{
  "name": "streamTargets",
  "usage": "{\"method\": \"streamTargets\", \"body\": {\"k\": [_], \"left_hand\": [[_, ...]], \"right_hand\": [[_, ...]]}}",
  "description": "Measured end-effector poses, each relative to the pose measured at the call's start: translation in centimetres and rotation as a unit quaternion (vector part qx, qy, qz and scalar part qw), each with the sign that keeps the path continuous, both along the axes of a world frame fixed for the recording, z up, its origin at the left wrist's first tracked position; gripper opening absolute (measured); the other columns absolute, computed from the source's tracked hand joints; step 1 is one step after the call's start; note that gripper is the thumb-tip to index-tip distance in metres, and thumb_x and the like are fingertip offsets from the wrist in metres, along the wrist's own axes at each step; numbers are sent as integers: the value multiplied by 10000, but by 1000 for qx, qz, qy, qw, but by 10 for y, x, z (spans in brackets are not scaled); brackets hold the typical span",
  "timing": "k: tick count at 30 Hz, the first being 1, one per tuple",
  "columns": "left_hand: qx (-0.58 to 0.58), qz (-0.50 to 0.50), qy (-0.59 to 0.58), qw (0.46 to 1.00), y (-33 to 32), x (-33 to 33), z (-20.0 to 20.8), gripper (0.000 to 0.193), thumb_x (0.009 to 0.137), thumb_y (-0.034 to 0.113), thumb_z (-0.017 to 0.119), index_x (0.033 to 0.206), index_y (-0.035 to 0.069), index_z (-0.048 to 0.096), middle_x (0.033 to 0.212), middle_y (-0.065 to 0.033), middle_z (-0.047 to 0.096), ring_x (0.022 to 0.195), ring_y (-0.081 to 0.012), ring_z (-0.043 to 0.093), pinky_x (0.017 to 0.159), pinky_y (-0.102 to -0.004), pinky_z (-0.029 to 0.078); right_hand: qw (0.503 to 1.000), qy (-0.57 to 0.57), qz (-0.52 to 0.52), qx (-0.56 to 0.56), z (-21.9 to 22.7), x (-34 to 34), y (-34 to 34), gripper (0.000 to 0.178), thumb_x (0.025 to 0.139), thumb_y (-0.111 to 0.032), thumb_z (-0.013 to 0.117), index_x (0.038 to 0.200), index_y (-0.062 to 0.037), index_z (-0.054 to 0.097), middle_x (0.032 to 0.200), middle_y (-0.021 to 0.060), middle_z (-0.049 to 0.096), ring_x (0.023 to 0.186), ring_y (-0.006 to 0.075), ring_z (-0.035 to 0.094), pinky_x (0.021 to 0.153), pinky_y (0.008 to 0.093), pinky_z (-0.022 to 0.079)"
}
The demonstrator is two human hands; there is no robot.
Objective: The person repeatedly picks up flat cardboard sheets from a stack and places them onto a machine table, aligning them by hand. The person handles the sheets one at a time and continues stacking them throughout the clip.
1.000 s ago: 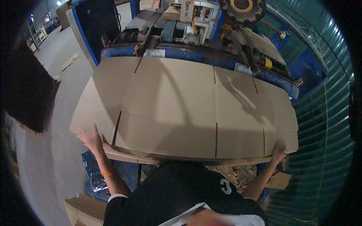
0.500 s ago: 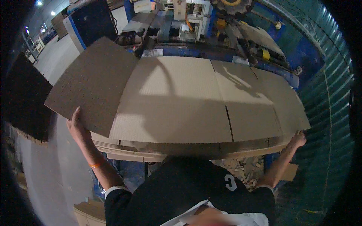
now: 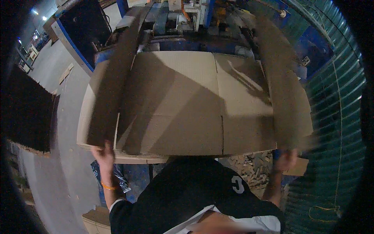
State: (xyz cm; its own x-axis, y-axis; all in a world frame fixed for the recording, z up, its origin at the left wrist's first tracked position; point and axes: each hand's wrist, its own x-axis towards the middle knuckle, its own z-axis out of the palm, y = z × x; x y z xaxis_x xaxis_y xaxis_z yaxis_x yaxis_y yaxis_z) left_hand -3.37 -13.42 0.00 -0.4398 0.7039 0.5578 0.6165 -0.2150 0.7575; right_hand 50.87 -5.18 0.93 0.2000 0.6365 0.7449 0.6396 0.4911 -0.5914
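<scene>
A large brown cardboard box blank [image 3: 187,128], slotted and creased, lies on a stack of similar sheets in front of me. Both of its end panels are raised: the left panel [image 3: 113,85] and the right panel [image 3: 281,85] stand up steeply, folded inward along their creases. My left hand [image 3: 103,154] is closed on the near lower corner of the left panel. At the near edge of the right panel, my right hand [image 3: 287,158] grips the cardboard; motion smears its fingers.
Beyond the stack stands a blue machine [image 3: 187,45] with belts and rollers. A corrugated green wall [image 3: 331,117] runs along the right. Cardboard scraps [image 3: 251,169] lie below the stack's near edge. Dark stacked cardboard [image 3: 29,111] stands at left, and more sheets [image 3: 96,220] sit at lower left.
The right panel has risen from flat to steep, lifted by my right hand, which moved inward. My left hand has moved right and nearer, bringing the left panel more upright.
</scene>
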Motion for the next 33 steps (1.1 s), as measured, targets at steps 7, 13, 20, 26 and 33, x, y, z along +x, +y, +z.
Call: {"method": "streamTargets", "body": {"k": [7, 13, 20, 26, 33], "left_hand": [[-203, -228, 429, 850, 43, 71, 9, 533, 743, 71, 510, 1272, 117, 480, 1366, -118, 401, 1264, -309, 374, 1050, -432, 288], [-253, -268, 455, 810, 62, 63, 3, 565, 783, 119, 468, 1341, 134, 387, 1407, -103, 340, 1298, -295, 319, 1068, -444, 247], [-156, -240, 462, 840, 108, 52, -2, 575, 788, 134, 475, 1353, 118, 370, 1416, -112, 320, 1302, -307, 306, 1067, -476, 233], [-89, -200, 432, 875, 216, 30, -11, 561, 806, 153, 502, 1350, 122, 370, 1403, -105, 336, 1291, -293, 322, 1046, -496, 263], [-187, 66, 407, 892, 296, 50, -2, 736, 780, 246, 640, 1392, 115, 252, 1399, -129, 320, 1310, -294, 272, 1019, -565, 240]], "right_hand": [[882, -391, 245, -95, -39, -53, 9, 473, 636, -89, 670, 1082, -239, 613, 1156, 32, 555, 1023, 269, 527, 881, 419, 442], [858, -428, 253, -132, -30, -59, 34, 460, 668, -163, 692, 1114, -224, 596, 1235, 43, 509, 1099, 277, 481, 929, 446, 407], [807, -534, 244, -67, -28, -69, 122, 513, 716, -423, 623, 1182, -222, 547, 1301, 55, 448, 1174, 278, 423, 947, 469, 367], [814, -547, 180, -75, -21, -96, 229, 536, 793, -518, 521, 1234, -214, 518, 1330, 52, 416, 1215, 261, 381, 963, 444, 342], [864, -476, 59, -156, -22, -114, 268, 488, 834, -427, 551, 1234, -149, 517, 1349, 74, 382, 1233, 269, 354, 988, 391, 329]]}}
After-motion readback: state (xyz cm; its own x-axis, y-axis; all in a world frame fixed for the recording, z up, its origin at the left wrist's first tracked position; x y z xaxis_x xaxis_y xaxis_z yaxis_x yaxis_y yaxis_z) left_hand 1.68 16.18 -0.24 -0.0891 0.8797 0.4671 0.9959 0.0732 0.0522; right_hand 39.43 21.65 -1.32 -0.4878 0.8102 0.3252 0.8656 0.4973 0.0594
